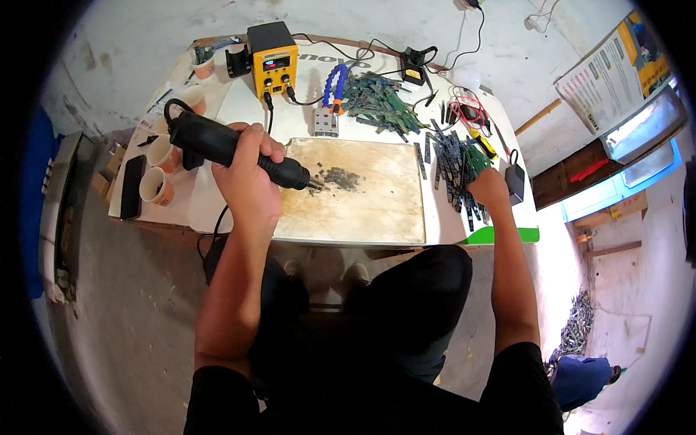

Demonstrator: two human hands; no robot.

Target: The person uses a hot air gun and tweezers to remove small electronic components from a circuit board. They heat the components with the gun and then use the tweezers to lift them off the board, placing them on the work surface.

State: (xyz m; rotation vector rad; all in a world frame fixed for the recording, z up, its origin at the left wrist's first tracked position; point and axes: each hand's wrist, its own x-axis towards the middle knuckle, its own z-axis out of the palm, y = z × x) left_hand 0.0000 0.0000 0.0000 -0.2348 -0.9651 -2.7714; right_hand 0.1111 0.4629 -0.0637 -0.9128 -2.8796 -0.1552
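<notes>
Black short sleeves accompany black trousers.

Right grip: fingertips hidden. Dark bits too small to identify.

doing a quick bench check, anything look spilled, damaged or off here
Mainly the pale board: brownish stains mark its surface, so it looks worn or dirty. Small dark chips also lie scattered loose on it, near the tip of the black handheld tool in the left hand.
</notes>
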